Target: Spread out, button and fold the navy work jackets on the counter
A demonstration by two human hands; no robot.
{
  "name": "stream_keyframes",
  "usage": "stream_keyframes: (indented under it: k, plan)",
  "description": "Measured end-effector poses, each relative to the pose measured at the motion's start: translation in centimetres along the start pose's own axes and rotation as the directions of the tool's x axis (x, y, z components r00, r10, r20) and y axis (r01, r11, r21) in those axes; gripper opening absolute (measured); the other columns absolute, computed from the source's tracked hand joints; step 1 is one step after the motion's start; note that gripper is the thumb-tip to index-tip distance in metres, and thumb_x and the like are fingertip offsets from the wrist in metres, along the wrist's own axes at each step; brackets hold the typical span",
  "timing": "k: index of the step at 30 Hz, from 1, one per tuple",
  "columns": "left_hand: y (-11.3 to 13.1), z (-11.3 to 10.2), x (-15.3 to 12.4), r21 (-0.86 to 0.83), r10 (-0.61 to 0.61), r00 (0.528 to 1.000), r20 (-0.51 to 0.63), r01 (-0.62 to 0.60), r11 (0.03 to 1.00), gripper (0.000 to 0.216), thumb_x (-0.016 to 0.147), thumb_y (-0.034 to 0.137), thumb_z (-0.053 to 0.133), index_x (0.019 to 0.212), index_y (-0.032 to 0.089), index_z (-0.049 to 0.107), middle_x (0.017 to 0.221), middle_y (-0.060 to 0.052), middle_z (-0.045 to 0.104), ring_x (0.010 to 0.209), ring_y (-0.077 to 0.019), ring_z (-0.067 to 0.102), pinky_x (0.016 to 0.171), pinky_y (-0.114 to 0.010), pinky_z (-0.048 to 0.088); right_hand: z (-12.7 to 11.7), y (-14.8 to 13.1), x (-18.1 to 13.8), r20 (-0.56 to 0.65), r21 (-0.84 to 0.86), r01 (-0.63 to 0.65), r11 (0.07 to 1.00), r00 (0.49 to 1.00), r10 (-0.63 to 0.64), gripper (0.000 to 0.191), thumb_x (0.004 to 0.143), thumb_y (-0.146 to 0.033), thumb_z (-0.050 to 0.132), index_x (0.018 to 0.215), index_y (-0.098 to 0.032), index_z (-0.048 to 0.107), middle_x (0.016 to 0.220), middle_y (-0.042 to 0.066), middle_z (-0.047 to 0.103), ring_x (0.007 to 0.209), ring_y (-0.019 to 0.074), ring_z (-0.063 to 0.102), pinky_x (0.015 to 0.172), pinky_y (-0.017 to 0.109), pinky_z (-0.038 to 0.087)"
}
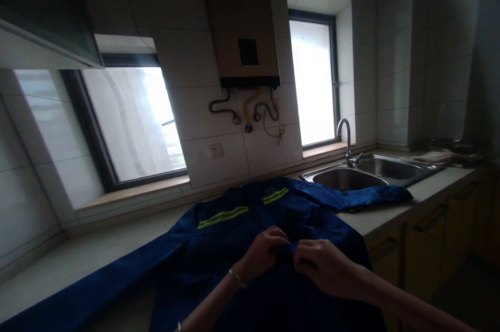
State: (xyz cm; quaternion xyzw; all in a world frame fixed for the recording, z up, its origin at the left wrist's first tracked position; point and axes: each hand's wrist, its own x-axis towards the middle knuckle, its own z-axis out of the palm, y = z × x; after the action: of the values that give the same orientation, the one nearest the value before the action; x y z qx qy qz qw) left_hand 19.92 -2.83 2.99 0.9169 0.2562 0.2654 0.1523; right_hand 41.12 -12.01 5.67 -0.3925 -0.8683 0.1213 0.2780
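Observation:
A dark blue work jacket (219, 248) with yellow-green reflective stripes lies spread flat on the kitchen counter (58, 264), sleeves stretched out to both sides. My left hand (263, 251) and my right hand (322, 267) meet at the jacket's front opening near its lower middle. Both hands have their fingers curled and pinched on the blue fabric there. A thin bracelet sits on my left wrist. What exactly lies between the fingertips is too dark to make out.
A double steel sink (369, 171) with a curved tap (346, 136) is set in the counter at the right; one sleeve reaches toward it. A water heater (240, 24) hangs on the tiled wall between two windows. Cabinet drawers (429, 228) run under the counter.

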Motion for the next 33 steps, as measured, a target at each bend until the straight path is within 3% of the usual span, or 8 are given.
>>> stream_keyframes:
  k: [2,5,9,13,17,23,29,33]
  plan:
    - [2.8,0.8,-1.0,-0.2,0.042,0.996,-0.077,-0.057,0.978,0.05,0.068,-0.004,0.04,0.105,0.018,0.066,0.105,-0.004,0.065,0.098,-0.0162,0.058,0.089,-0.028,0.044,-0.8,-0.8,1.4,-0.05,0.007,0.02,1.0,0.999,-0.02,0.01,0.084,-0.017,0.054,0.086,-0.02,0.064,0.087,0.0,0.064,0.078,0.011,0.059,0.069,0.021,0.038]
    - [4.0,0.9,-1.3,-0.264,-0.049,0.979,-0.196,-0.004,0.965,0.034,0.073,0.0,0.04,0.088,0.014,0.068,0.086,-0.003,0.067,0.079,-0.0155,0.06,0.074,-0.024,0.045,-1.4,-1.8,3.1,-0.097,-0.006,0.062,0.998,0.993,-0.062,0.009,0.084,-0.018,0.055,0.086,-0.019,0.064,0.086,0.0,0.063,0.08,0.0115,0.058,0.071,0.021,0.038]
    - [1.8,0.2,-0.7,0.019,-0.042,0.974,-0.222,0.048,0.999,0.026,0.073,0.003,0.041,0.058,0.014,0.059,0.058,0.0,0.057,0.061,-0.0124,0.052,0.065,-0.024,0.037,-1.6,-2.6,3.9,-0.077,-0.027,0.154,0.988,0.985,-0.156,0.009,0.083,-0.017,0.056,0.082,-0.018,0.064,0.084,0.001,0.064,0.086,0.0124,0.058,0.074,0.021,0.039]
    - [-0.7,-1.0,-0.2,0.278,-0.125,0.966,-0.227,0.187,0.942,0.025,0.068,-0.001,0.039,0.053,0.016,0.049,0.054,0.002,0.048,0.059,-0.0115,0.045,0.064,-0.024,0.031,-1.5,-3.5,2.3,0.089,-0.012,0.258,0.966,0.963,-0.256,0.009,0.08,-0.013,0.056,0.076,-0.018,0.063,0.081,-0.001,0.064,0.082,0.0104,0.058,0.071,0.018,0.04]
    - [-2.5,-2.3,-0.1,0.31,-0.226,0.931,-0.286,0.314,0.897,0.025,0.066,-0.001,0.036,0.053,0.016,0.047,0.056,0.002,0.046,0.06,-0.0122,0.044,0.062,-0.024,0.03,-1.7,-4.3,-0.2,0.191,0.041,0.291,0.956,0.937,-0.293,0.01,0.077,-0.01,0.055,0.076,-0.018,0.062,0.08,-0.002,0.064,0.08,0.0095,0.059,0.068,0.016,0.04]
    - [-3.0,-2.8,0.3,0.316,-0.281,0.926,-0.253,0.354,0.88,0.024,0.066,0.0,0.039,0.059,0.017,0.055,0.062,0.0,0.053,0.065,-0.0141,0.05,0.063,-0.024,0.035,-2.5,-4.4,-0.2,0.101,0.165,0.124,0.978,0.985,-0.142,0.004,0.077,-0.015,0.061,0.076,-0.017,0.064,0.077,-0.003,0.064,0.074,0.0084,0.058,0.067,0.016,0.039]
    - [4.1,-5.1,-0.2,0.212,-0.185,0.84,-0.511,0.332,0.919,0.028,0.077,0.007,0.042,0.097,0.018,0.059,0.092,-0.004,0.059,0.087,-0.016,0.057,0.079,-0.029,0.045,-3.4,-3.9,1.7,-0.151,0.227,-0.05,0.973,0.985,0.085,0.009,0.082,-0.022,0.059,0.078,-0.016,0.064,0.072,-0.003,0.062,0.066,0.0082,0.054,0.061,0.018,0.036]
    - [11.4,-5.1,-2.0,0.4,-0.001,0.929,-0.369,0.16,0.902,0.011,0.082,0.027,0.054,0.091,0.02,0.057,0.09,-0.004,0.061,0.085,-0.0191,0.059,0.072,-0.03,0.049,-3.2,-3.6,2.8,-0.223,0.238,-0.016,0.971,0.972,0.071,0.009,0.084,-0.023,0.057,0.081,-0.017,0.064,0.075,-0.002,0.063,0.068,0.009,0.055,0.063,0.02,0.038]
